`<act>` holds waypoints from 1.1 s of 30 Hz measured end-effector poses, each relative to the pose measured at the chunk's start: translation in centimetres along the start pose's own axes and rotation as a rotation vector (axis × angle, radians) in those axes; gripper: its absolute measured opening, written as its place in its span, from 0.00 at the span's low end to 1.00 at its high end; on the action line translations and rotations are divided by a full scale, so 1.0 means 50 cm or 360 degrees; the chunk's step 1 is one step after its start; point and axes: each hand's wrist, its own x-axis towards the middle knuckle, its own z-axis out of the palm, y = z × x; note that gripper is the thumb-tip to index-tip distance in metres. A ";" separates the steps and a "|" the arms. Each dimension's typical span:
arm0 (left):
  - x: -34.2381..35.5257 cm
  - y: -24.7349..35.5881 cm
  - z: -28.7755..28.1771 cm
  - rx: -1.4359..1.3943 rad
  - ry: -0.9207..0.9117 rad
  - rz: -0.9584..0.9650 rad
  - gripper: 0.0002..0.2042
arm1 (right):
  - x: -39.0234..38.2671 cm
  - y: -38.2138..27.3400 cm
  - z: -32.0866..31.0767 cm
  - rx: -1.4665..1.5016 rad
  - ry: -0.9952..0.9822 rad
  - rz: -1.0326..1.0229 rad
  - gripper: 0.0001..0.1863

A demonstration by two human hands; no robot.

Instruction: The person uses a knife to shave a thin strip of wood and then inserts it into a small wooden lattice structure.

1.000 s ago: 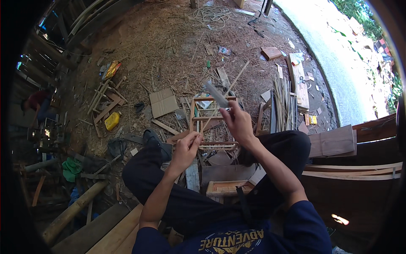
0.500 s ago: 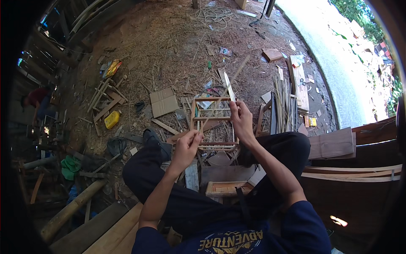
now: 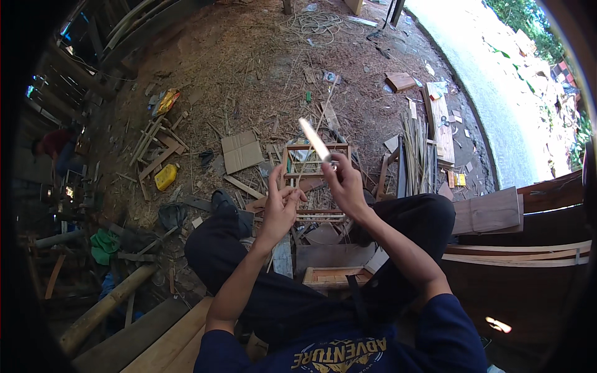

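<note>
One left hand (image 3: 280,216): its grip was narrow, pinching a thin stick (image 3: 328,101) with the fingertips while one finger pointed up.
Right hand (image 3: 347,189): its grip was wrapped around a knife (image 3: 314,139), near the left hand but apart from it.
Thin stick: it was long and light brown, and it went up from the left hand, leaning to the right, past the knife's tip.
Knife: its shiny blade leaned up and to the left, close to the stick; I could not tell if the two touched.
Wooden frame (image 3: 285,164): it was lower down, just past the hands.
Black pants (image 3: 214,248): the knees were bent and spread apart, one on each side.
Wooden tray (image 3: 329,278): it sat between the legs.
Cardboard (image 3: 241,152): it lay flat on the ground, left of the frame.
Yellow jug (image 3: 165,177): it was on the ground, left of the cardboard.
Scissors (image 3: 444,120): they lay on a board (image 3: 443,143) at the right.
Rope (image 3: 314,26): it made a loose coil far ahead.
Other person (image 3: 55,148): this one bent over at the far left.
</note>
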 end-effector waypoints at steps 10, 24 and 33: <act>0.010 -0.039 0.001 -0.0384 -0.0019 -0.0067 0.15 | -0.040 -0.020 0.002 -0.0153 -0.0421 -0.0260 0.20; 0.001 -0.035 -0.014 -0.0715 0.0012 -0.0254 0.06 | -0.062 -0.008 0.026 -0.0257 -0.0561 -0.0387 0.20; -0.004 -0.026 -0.020 -0.0858 -0.0081 -0.0217 0.07 | -0.056 -0.017 0.015 -0.0262 -0.0603 -0.0480 0.23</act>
